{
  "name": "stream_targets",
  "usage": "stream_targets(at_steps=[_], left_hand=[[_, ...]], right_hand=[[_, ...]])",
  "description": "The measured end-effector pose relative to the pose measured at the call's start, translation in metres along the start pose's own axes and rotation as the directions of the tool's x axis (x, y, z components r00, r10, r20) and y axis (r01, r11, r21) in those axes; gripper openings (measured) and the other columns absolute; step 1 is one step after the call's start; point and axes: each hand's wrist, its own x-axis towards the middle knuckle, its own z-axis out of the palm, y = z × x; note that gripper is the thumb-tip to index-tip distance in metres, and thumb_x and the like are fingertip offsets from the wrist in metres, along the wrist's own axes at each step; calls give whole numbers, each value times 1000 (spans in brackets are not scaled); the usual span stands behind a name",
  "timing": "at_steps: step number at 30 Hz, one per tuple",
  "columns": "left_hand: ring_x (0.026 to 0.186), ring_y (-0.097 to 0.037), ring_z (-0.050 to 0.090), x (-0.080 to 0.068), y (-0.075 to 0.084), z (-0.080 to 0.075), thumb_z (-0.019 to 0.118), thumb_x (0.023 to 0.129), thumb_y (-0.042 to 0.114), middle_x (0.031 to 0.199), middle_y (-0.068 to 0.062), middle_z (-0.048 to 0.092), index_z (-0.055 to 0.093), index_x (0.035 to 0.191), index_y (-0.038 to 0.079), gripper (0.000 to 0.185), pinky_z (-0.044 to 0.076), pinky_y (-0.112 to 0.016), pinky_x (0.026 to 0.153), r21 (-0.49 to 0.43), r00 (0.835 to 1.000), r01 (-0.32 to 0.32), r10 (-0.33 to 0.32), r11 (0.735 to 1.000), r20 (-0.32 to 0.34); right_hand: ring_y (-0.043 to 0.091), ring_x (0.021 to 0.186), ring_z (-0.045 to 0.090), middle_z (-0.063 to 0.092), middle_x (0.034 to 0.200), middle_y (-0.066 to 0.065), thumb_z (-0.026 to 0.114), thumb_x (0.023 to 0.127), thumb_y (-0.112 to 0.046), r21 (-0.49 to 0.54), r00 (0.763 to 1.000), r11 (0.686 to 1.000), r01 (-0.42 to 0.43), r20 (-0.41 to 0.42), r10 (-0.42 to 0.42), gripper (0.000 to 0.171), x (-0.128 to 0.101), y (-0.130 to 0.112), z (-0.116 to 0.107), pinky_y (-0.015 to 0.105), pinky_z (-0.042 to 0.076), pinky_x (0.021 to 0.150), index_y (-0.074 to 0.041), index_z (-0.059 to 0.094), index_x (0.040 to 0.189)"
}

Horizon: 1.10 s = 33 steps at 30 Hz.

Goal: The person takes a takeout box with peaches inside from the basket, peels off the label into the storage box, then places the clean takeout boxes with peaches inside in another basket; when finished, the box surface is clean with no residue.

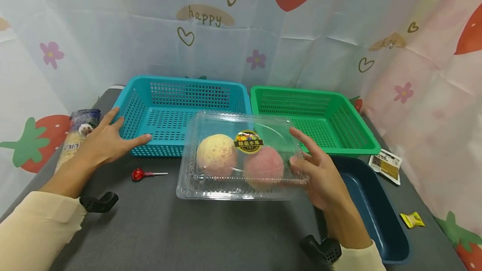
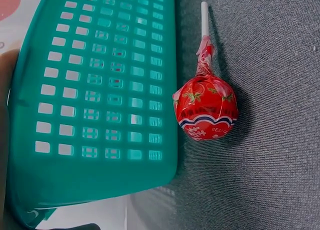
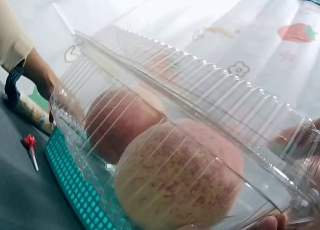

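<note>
A clear plastic clamshell box (image 1: 241, 158) holds a yellowish peach (image 1: 216, 154) and a pink peach (image 1: 263, 166) under a round label. My right hand (image 1: 301, 154) grips its right edge, thumb below and fingers on the lid. In the right wrist view the box (image 3: 190, 115) hangs tilted above the table, with my thumb (image 3: 270, 222) at its lower rim. My left hand (image 1: 113, 135) rests with spread fingers on the near left corner of the blue basket (image 1: 188, 80). A red lollipop (image 1: 138, 174) lies on the grey table just in front of that basket (image 2: 100, 90).
A green basket (image 1: 301, 91) stands right of the blue one. A dark blue tray (image 1: 376, 212) sits at the near right, with a small packet (image 1: 385, 165) and a yellow candy (image 1: 412, 219) beside it. A snack bag (image 1: 77, 135) lies at the far left. Printed curtains surround the table.
</note>
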Motion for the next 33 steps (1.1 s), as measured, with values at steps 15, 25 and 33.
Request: stream_targets(at_steps=[15,25,33], left_hand=[[134,-57,12,-1,0,0,52,86,69,155,-29,-2,18,144,-18,110,20,-77,93,-6,1000,-8,8,1000,11],[133,-57,14,-2,0,-1,52,87,66,155,-29,-2,19,144,-18,106,20,-77,93,-8,999,-36,36,999,21],[134,-57,12,-2,-1,-1,52,87,66,155,-29,-3,18,144,-18,107,18,-77,93,-11,999,-31,31,999,26]], right_hand=[[20,83,47,38,123,24,54,97,-3,-14,997,998,-67,-31,66,63,-34,25,-14,28,26,45,-20,29,153],[11,70,49,48,100,14,56,97,-5,22,994,996,-88,-61,89,65,-44,43,-16,31,13,39,-17,28,154],[13,74,47,47,100,13,56,97,-6,26,990,994,-111,-83,112,64,-48,53,-18,21,31,46,-18,28,154]])
